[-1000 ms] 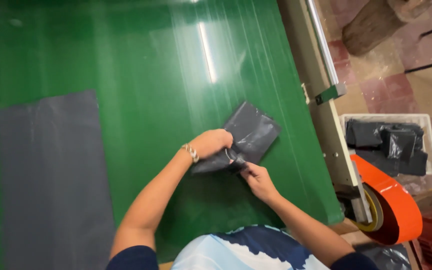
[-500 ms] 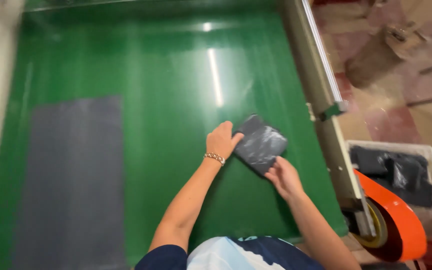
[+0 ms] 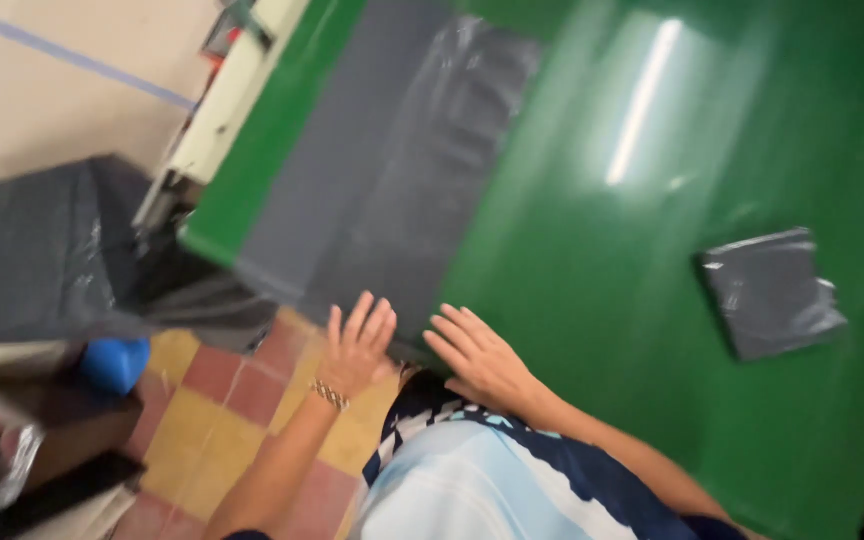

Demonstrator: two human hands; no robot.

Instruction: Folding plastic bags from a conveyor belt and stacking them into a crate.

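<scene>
Two hands reach the near edge of a flat grey plastic sheet lying along the green counter. Left hand, with a bracelet, and right hand both show fingers spread, resting at the sheet's edge; motion blur hides whether they grip it. Well apart to the right lies a folded dark bag. A dark bin liner hangs left, partly cut off.

Your single head-worn camera looks steeply down, tilted, close over the glossy green table edge and your forearms.
</scene>
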